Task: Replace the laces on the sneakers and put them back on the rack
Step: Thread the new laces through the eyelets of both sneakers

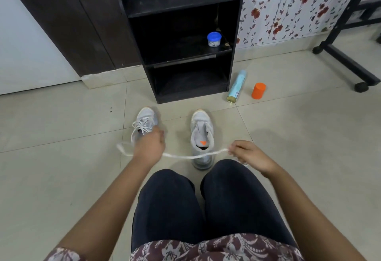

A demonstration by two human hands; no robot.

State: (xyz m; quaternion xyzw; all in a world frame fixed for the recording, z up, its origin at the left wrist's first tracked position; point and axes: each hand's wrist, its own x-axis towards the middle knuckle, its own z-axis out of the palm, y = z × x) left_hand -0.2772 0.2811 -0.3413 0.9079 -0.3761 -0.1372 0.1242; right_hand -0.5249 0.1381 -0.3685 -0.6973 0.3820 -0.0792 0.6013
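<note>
**Across the middle of the frame, a soft lace between two hands**

Near the centre of the frame, the white lace (185, 156) runs as a flat, slack band from the left hand (148, 147) to the right hand (248, 155). It hangs just in front of the unlaced sneaker (202, 134). The left hand shows its back to the camera and its fingers curl down around the lace. A loop of the lace comes out on the left side of this hand. The right hand pinches the lace between thumb and fingertips, close to its other end.

The lace looks very light and limp. It will probably sag and twist and keep no shape, so the best hold is close to the tip, for pushing it through an eyelet. The tips themselves are too small to see clearly.

The unlaced sneaker seems light, with a soft upper and a firmer sole. It may slide on the smooth tiled floor (61, 128) when the lace is pulled, so one hand should steady it at the heel or side. The laced sneaker (144, 121) stands to its left, partly behind the left hand. Both sneakers stand before the black rack (234, 33) in the upper middle.
</note>
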